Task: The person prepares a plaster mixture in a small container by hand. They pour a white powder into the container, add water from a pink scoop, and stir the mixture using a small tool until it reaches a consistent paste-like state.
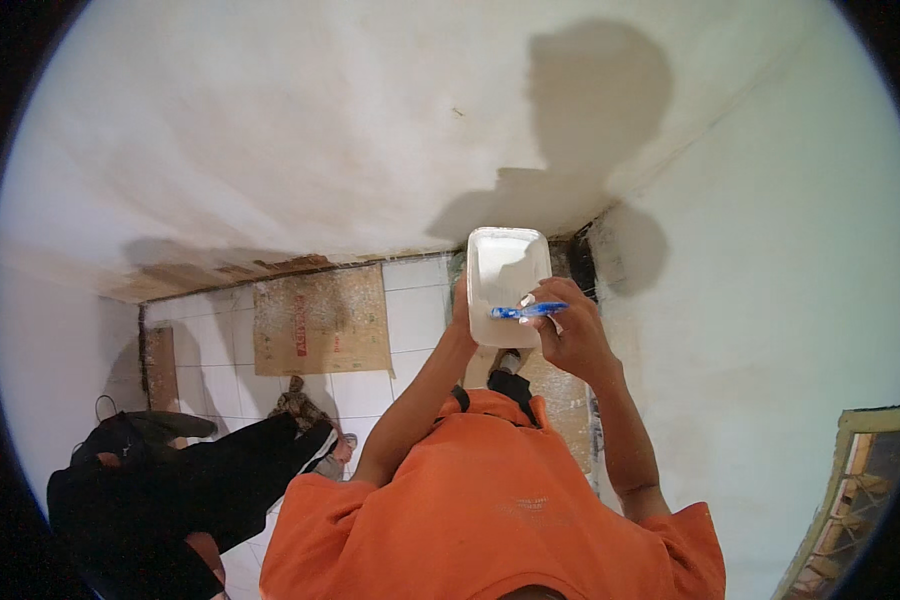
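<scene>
A white rectangular plastic tub [503,255] with white stuff inside is held up in front of me. My left hand [460,305] grips it along its left side, its fingers mostly hidden behind the tub. My right hand [570,330] is closed on a blue-handled tool [510,311], apparently a brush, held sideways across the lower part of the tub. White smears show on the fingers of that hand.
A white wall [370,120] rises ahead, stained along its foot, with pale walls either side. A brown sheet [320,315] lies on white tiles [415,310]. A person in dark clothing [170,490] is at my lower left. A grilled, framed opening [865,470] sits lower right.
</scene>
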`<state>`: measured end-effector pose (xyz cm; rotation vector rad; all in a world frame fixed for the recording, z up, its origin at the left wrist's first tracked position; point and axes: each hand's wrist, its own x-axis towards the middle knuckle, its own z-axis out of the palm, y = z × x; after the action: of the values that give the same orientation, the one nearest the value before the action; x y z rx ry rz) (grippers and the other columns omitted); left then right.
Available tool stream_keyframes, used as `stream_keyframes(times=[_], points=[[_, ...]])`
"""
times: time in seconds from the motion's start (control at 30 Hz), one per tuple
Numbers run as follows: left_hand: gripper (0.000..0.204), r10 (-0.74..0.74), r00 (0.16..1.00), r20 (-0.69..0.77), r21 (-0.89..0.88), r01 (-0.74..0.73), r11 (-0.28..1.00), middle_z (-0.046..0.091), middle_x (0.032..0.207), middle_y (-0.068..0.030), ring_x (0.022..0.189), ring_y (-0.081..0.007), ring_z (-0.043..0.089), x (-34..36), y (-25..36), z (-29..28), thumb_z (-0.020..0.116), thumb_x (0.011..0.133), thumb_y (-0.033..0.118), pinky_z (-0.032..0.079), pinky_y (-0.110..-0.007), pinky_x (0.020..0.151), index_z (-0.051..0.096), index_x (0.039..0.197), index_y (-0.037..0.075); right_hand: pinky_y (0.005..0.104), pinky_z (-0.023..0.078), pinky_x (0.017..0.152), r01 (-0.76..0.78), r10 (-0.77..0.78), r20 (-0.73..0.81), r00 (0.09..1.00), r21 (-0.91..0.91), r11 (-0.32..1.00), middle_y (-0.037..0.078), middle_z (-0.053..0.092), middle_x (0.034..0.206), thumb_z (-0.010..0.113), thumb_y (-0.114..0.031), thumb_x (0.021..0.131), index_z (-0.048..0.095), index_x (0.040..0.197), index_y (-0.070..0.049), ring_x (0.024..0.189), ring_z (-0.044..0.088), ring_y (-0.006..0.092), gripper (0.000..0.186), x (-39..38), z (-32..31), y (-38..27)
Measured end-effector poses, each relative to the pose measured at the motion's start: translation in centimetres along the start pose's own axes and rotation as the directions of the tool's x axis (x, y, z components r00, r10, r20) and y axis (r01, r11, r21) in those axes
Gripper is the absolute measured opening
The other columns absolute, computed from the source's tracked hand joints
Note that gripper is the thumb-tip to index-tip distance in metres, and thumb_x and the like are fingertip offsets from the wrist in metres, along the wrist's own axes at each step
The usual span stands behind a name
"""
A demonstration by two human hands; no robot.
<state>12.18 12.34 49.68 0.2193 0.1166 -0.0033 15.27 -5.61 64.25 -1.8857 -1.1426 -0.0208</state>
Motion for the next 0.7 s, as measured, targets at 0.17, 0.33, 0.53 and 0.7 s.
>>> stream_keyframes(times=[0.17,0.33,0.53,0.7], points=[[0.057,0.064,0.998,0.028,0.147,-0.068,0.987,0.059,0.127,-0.0137,0.109,-0.0272,0.062,0.4,0.2,2.1,0.031,0.101,0.047,0.053,-0.043,0.093,0.046,0.137,0.005,0.0435,0.05,0.087,0.014,-0.014,-0.009,1.0,0.033,0.999,0.014,0.065,0.096,0.067,0.008,0.071,0.064,0.089,-0.002,0.098,0.061,0.0363,0.02,-0.3,0.3,0.3],[0.057,-0.019,0.993,0.12,0.067,0.011,0.998,0.06,0.123,-0.0135,0.107,-0.0262,0.063,-1.0,0.0,3.3,0.029,0.102,0.049,0.053,-0.042,0.092,0.047,0.136,0.006,0.0436,0.049,0.085,0.059,-0.074,-0.159,0.985,-0.097,0.994,0.012,0.064,0.097,0.069,0.0,0.074,0.063,0.09,-0.004,0.095,0.061,0.0344,0.018,-0.2,1.5,1.5],[0.055,-0.08,0.984,0.16,0.053,0.072,0.996,0.061,0.121,-0.012,0.102,-0.0235,0.065,-3.0,-0.8,4.8,0.031,0.102,0.049,0.057,-0.04,0.086,0.048,0.135,0.008,0.044,0.05,0.083,0.09,-0.12,-0.244,0.962,-0.131,0.987,0.012,0.065,0.094,0.068,-0.001,0.076,0.065,0.091,-0.005,0.092,0.062,0.0348,0.015,0.4,0.8,0.4],[0.052,-0.126,0.99,0.056,0.05,0.123,0.991,0.063,0.118,-0.0104,0.098,-0.0224,0.066,-5.0,-1.3,5.3,0.033,0.102,0.047,0.058,-0.039,0.082,0.049,0.133,0.008,0.0438,0.049,0.084,0.079,-0.141,-0.286,0.948,-0.218,0.973,0.012,0.065,0.094,0.068,-0.001,0.077,0.066,0.091,-0.005,0.092,0.062,0.0339,0.015,1.0,0.1,-1.2]])
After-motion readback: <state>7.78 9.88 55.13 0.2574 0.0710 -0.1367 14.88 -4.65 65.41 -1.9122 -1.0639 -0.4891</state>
